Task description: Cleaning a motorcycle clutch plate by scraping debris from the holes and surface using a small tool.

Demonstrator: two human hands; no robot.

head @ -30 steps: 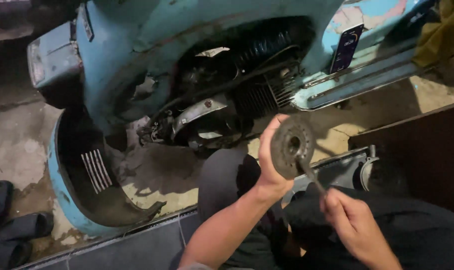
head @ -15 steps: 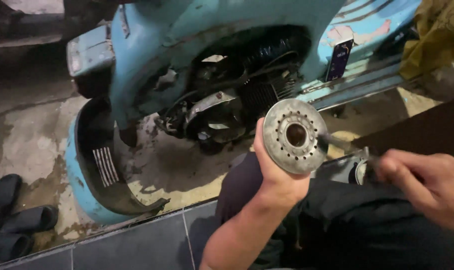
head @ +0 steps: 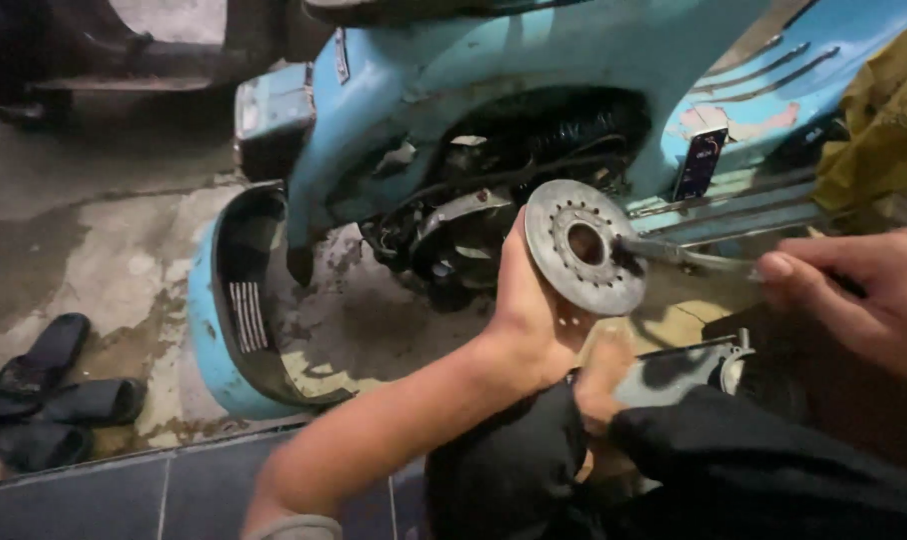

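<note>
A round metal disc (head: 584,246) is being gripped upright by the left hand (head: 530,318); from its right, a thin tool (head: 686,256) is being pinched by the right hand (head: 859,290), tip lying at the centre hole.

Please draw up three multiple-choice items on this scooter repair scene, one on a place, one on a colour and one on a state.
1. Where do the dark sandals lie?
A. on the floor at the left
B. on the scooter's seat
C. in the person's lap

2. What colour is the scooter's body?
A. red
B. light blue
C. white

3. How is the round metal disc held?
A. flat on the floor
B. bolted to the engine
C. held up in the left hand

Answers: 1 A, they sit on the concrete beside the detached side panel. 2 B, its panels are pale blue. 3 C, the left hand grips it from behind while the right hand points a thin tool at its centre hole.
</note>
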